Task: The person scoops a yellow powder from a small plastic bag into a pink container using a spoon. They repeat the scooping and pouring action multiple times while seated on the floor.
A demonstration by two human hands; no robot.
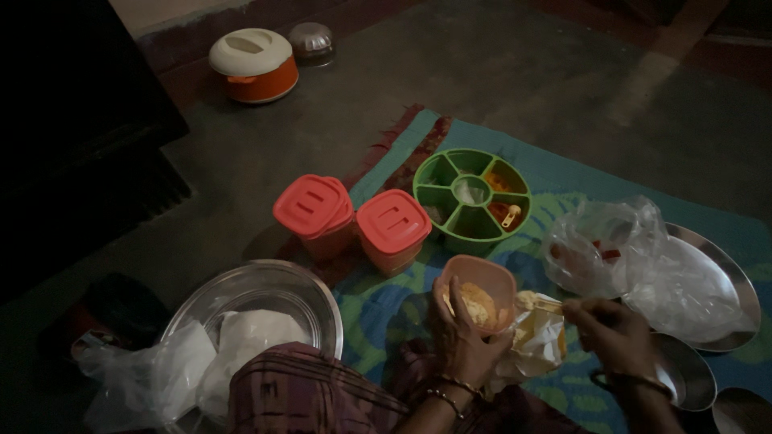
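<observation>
Gripping a small open orange plastic tub [478,297] of yellowish food, the left hand [460,336] holds it over the patterned blue-green mat [386,309]. Right hand [609,331] is closed, pinching the top of a crumpled yellow-white packet [537,336] just beside the tub; contents too dim to make out. Nearby: two red-lidded containers [354,219], round green divided spice tray [472,194]. Steel bowl [265,301] partly hidden by plastic bags.

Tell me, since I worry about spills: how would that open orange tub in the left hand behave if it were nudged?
The orange tub has no lid and holds loose yellowish food, so tilting would probably spill it. It looks like thin plastic, likely light and slightly flexible. The left hand cups it from below while the right hand is beside a crumpled packet, so one-handed support seems modest.
</observation>
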